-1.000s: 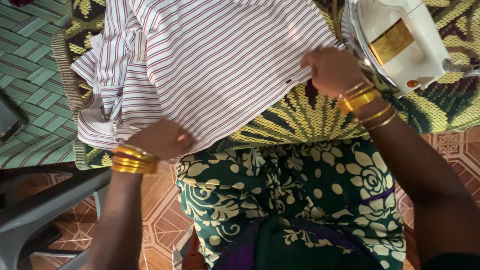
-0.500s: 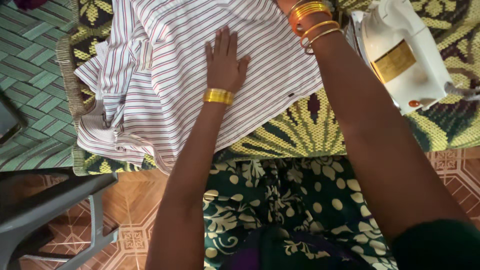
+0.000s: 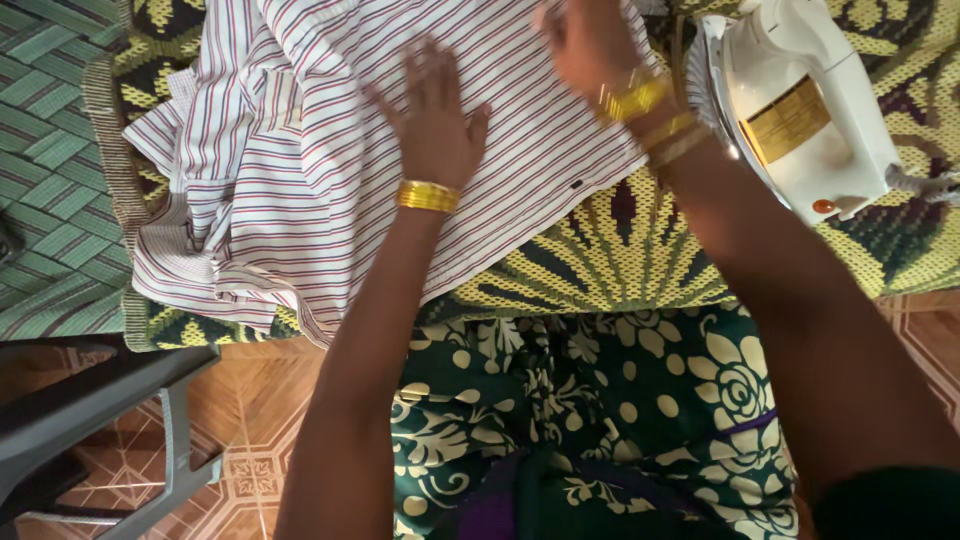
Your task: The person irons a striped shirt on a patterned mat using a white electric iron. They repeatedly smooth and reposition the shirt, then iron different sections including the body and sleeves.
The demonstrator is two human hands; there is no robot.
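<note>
Right hand (image 3: 590, 45) has slid down the red-and-white striped cotton shirt (image 3: 300, 170), blurred, grip unclear. White plastic iron (image 3: 800, 110) stands at the patterned mat's (image 3: 620, 250) right edge. Left hand (image 3: 435, 125) lies flat, fingers spread, on the shirt.

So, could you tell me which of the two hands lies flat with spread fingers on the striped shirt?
The left hand, with a single gold bangle, lies flat mid-shirt. The right hand, wearing several bangles, is blurred at the top edge.
</note>
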